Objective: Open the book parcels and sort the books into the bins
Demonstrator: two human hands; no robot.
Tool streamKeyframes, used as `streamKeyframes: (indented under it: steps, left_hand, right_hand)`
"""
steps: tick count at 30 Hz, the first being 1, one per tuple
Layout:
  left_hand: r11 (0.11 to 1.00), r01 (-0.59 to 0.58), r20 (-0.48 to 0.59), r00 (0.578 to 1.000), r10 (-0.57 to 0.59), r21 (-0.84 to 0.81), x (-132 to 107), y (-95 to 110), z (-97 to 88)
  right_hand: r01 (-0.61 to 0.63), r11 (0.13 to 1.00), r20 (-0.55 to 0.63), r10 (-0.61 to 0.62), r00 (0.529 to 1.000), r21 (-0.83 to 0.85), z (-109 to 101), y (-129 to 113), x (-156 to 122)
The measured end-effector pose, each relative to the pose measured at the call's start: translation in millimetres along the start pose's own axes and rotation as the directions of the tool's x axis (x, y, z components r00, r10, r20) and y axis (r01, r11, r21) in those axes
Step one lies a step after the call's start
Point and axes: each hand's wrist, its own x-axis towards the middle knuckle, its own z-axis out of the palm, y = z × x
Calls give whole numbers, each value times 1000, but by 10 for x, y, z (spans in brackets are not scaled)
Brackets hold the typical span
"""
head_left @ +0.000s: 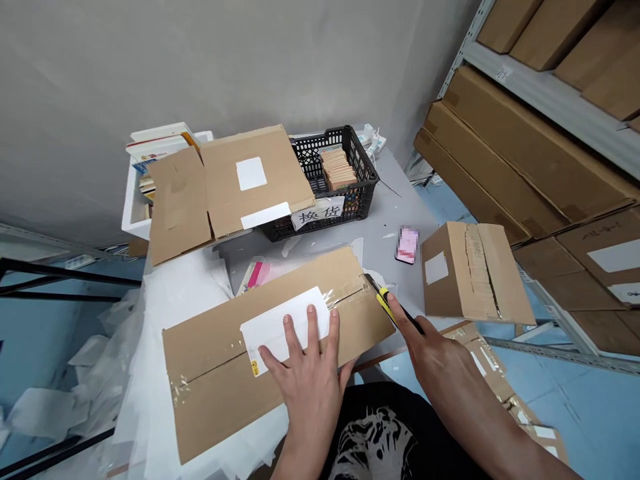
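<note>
A long cardboard box (215, 407) lies across the front of the table, with clear tape along its middle seam and a white label (295, 327) on top. My left hand (310, 367) rests spread on the box, its fingers over the label and the thumb side near the front edge. In my right hand (425, 347) is a black and yellow box cutter (387, 303), gripped with the index finger along its handle. The cutter's tip is at the right end of the box, close to the taped seam. White wrapping sheets (185, 287) lie under the box.
Behind the box stands a black plastic crate (367, 193) holding a stack of cards, partly covered by a flattened carton (230, 173). A white bin (133, 207) with books is at left. A phone (407, 245) and another carton (475, 267) are at right, beside loaded shelving (530, 80).
</note>
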Motion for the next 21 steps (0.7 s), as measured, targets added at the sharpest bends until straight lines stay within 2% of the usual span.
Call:
streamKeyframes:
  steps: [11, 21]
  left_hand:
    - [999, -8, -32, 999, 7, -32, 20, 16, -42]
    - [999, 7, -43, 999, -8, -40, 13, 54, 33]
  right_hand:
    - [-53, 992, 29, 57, 998, -116, -172, -194, 58]
    - [7, 954, 67, 14, 998, -299, -315, -248, 53]
